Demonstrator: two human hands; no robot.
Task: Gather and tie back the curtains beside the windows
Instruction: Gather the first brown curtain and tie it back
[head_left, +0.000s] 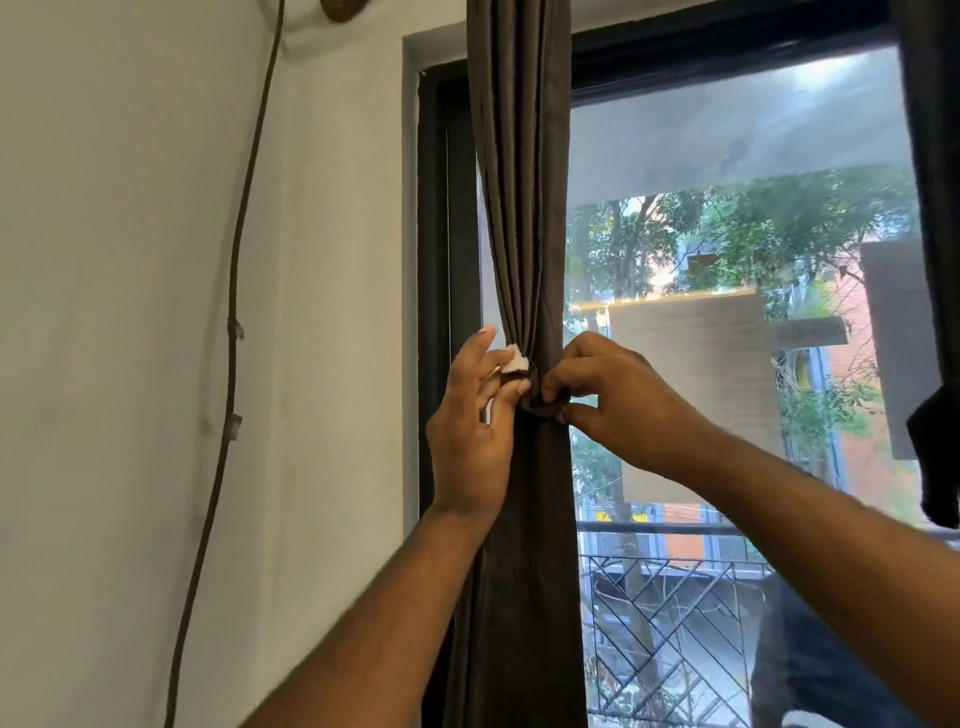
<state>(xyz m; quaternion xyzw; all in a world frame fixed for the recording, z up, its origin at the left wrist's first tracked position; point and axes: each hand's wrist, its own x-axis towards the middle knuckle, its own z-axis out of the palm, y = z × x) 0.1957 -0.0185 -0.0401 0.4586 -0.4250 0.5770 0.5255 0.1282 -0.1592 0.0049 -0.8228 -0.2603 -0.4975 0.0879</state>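
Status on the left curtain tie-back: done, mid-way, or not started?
Mid-way. Done: the brown curtain is gathered into a narrow bunch beside the window frame. In hand: the tie-back band wraps the bunch; the left hand pinches its white-tipped end, and the right hand grips the band's loop. Left: fastening the ends. Another dark curtain hangs at the right edge; its state is unclear.

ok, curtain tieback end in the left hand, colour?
White tab on a dark brown tieback; head view.

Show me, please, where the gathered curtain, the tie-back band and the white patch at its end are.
curtain (519, 208), head view: on the gathered folds above the hands.
tie-back band (543, 405), head view: on the dark strip wrapped round the curtain.
white patch (516, 359), head view: on its pale face.
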